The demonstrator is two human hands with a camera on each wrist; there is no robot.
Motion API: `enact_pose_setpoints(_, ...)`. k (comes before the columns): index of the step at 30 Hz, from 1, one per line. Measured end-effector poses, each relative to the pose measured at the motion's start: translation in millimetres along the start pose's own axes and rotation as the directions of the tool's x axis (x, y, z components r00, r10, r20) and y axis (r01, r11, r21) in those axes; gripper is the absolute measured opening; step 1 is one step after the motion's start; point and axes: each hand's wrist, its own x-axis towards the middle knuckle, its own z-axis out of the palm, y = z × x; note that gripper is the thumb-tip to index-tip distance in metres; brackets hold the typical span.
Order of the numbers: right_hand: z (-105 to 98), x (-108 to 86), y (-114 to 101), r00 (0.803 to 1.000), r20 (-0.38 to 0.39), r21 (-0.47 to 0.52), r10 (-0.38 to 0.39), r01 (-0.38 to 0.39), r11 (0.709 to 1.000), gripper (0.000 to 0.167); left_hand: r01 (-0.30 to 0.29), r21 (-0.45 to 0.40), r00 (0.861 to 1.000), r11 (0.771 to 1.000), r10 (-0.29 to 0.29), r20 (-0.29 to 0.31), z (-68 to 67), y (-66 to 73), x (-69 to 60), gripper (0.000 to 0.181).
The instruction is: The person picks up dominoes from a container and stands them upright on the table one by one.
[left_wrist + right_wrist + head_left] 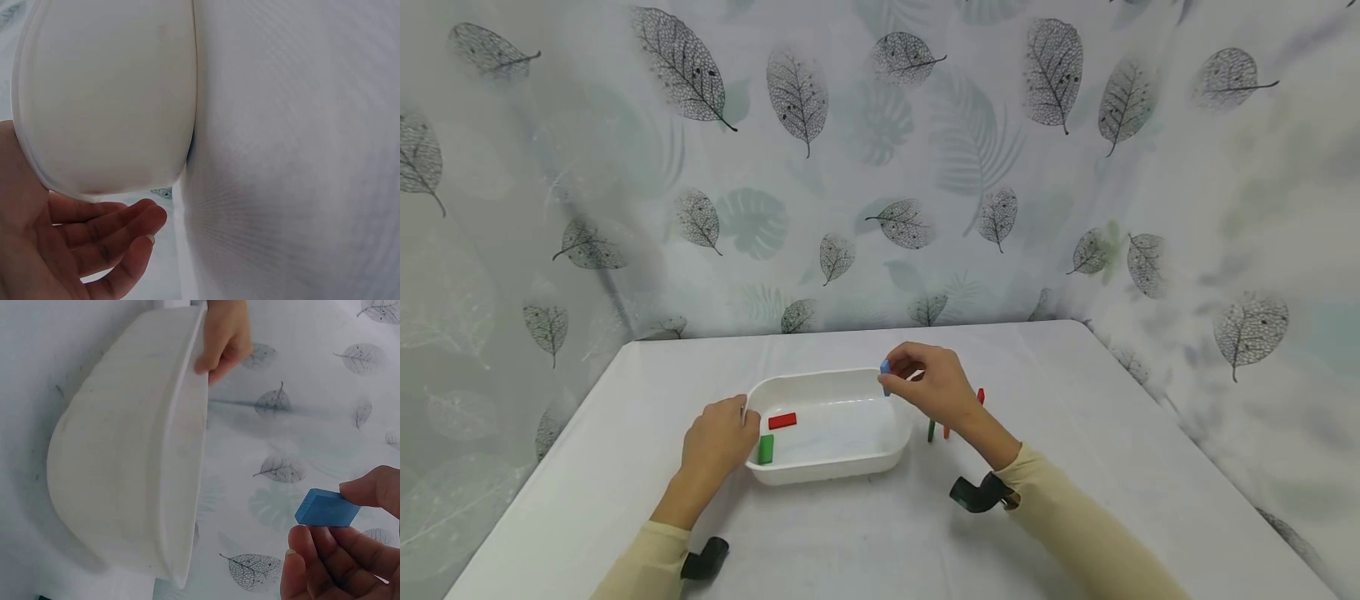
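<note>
A white plastic basin stands on the table, with a red block and a green block lying in its left part. My left hand holds the basin's left rim; in the left wrist view its fingers curl under the outer side. Above the basin's right end, my right hand pinches a small blue block between thumb and fingertips. The block is clear of the rim in the right wrist view.
Right of the basin, a thin green piece and red pieces lie on the white table, partly hidden by my right hand and forearm. A leaf-patterned curtain surrounds the table's back and sides.
</note>
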Motion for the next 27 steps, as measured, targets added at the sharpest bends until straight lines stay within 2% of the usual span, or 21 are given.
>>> enact_pose_setpoints(5, -12, -8.0, 7, 0.999, -0.031, -0.022, 0.029, -0.029, 0.999, 0.013, -0.01, 0.011, 1.0, 1.0, 0.01, -0.003, -0.4, 0.1, 0.7, 0.038)
enact_pose_setpoints(12, -23, -17.5, 17, 0.996, -0.055, -0.048, 0.064, -0.067, 0.997, 0.016, 0.008, 0.003, 1.0, 1.0, -0.008, 0.008, -0.8, 1.2, -0.3, 0.039)
enact_pose_setpoints(27, -48, -31.0, 32, 0.991, -0.102, -0.115, 0.091, -0.103, 0.988, 0.015, 0.014, 0.002, 1.0, 1.0, -0.014, 0.012, -0.6, 0.3, 0.2, 0.043)
